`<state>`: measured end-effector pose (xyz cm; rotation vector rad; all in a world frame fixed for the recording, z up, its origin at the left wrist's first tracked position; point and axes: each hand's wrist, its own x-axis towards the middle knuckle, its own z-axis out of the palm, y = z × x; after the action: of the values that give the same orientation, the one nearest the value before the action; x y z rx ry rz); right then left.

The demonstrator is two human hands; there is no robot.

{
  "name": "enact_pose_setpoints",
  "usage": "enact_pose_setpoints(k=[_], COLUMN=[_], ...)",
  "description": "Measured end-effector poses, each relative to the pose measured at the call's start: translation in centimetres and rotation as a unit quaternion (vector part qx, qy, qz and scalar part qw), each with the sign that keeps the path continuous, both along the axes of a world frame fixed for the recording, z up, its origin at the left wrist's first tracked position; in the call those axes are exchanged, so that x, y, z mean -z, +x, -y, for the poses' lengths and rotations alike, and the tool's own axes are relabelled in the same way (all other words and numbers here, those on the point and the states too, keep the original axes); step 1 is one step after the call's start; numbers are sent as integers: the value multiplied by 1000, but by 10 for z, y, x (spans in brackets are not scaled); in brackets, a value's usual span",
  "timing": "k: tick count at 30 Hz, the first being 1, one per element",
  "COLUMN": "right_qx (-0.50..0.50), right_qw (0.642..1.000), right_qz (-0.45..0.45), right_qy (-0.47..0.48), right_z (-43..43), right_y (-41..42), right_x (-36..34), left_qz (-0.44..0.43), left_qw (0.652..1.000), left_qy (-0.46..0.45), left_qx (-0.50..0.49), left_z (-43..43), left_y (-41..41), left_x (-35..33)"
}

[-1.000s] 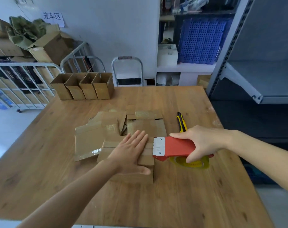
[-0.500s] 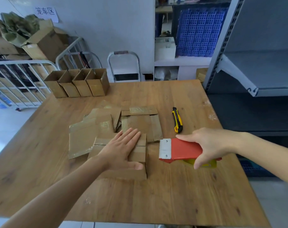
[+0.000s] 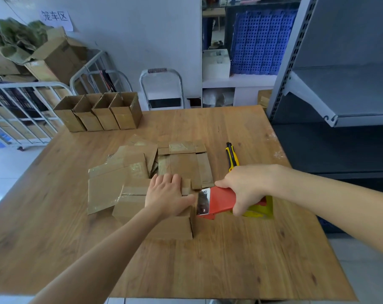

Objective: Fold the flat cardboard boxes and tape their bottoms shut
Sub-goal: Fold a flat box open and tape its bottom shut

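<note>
A folded cardboard box stands bottom-up in the middle of the wooden table. My left hand lies flat on its closed flaps, fingers straight, thumb toward the right edge. My right hand grips a red tape dispenser with a yellowish tape roll; its metal blade touches the box's right edge beside my left thumb. Several flat cardboard boxes lie spread behind the box.
Several upright folded boxes stand in a row at the table's far left. A yellow and black utility knife lies right of the flat boxes. A grey metal shelf rises at the right, a white cage cart at the left.
My right hand has brought the tape dispenser left, back against the box's right edge. My left hand stays pressed on the flaps.
</note>
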<state>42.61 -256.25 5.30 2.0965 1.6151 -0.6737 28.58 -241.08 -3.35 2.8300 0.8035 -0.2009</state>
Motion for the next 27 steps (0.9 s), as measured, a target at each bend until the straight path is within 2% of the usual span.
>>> enact_pose_setpoints(k=[9, 18, 22, 24, 27], right_qx=[-46, 6, 32, 64, 174], right_qw=[994, 989, 986, 982, 973], right_qz=[80, 57, 52, 18, -96], right_qy=[-63, -133, -157, -176, -121], right_z=[-52, -79, -79, -68, -37], right_y=[-27, -28, -28, -23, 9], right_x=[-22, -33, -9, 19, 45], left_qz=[5, 13, 10, 7, 14], left_qw=[1000, 1000, 1000, 1000, 1000], left_qy=[8, -1, -2, -2, -4], left_qx=[-13, -11, -13, -10, -7], left_z=[4, 5, 6, 7, 5], left_y=[3, 3, 0, -2, -1], left_x=[2, -1, 0, 1, 1])
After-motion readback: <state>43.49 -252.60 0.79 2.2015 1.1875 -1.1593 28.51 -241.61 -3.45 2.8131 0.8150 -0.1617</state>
